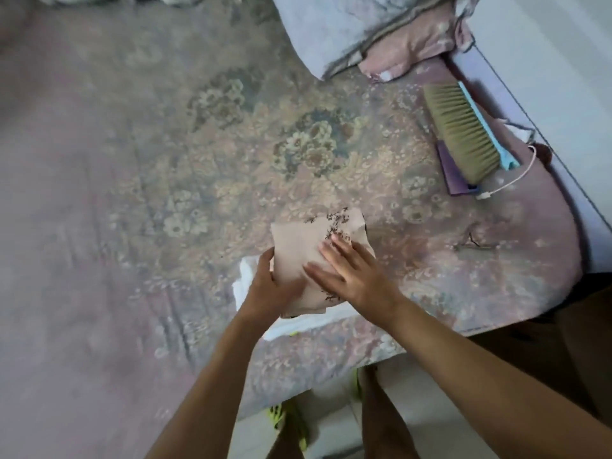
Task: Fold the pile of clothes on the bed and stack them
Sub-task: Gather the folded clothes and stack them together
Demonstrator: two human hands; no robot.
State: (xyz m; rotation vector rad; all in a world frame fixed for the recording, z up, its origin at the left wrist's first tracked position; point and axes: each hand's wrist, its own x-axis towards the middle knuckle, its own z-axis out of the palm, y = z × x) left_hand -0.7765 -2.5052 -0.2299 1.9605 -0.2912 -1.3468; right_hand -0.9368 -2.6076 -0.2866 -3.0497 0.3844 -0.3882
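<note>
Your right hand [356, 271] lies flat, fingers straight, pressing the folded beige cloth [306, 246]. Your left hand [270, 286] grips its left edge, fingers curled round it. Cloth sits atop a white folded garment [246, 283] near the bed [132, 180] edge. Further out, R side: brush [463, 134], cable [510, 180], pillows [357, 31].
</note>
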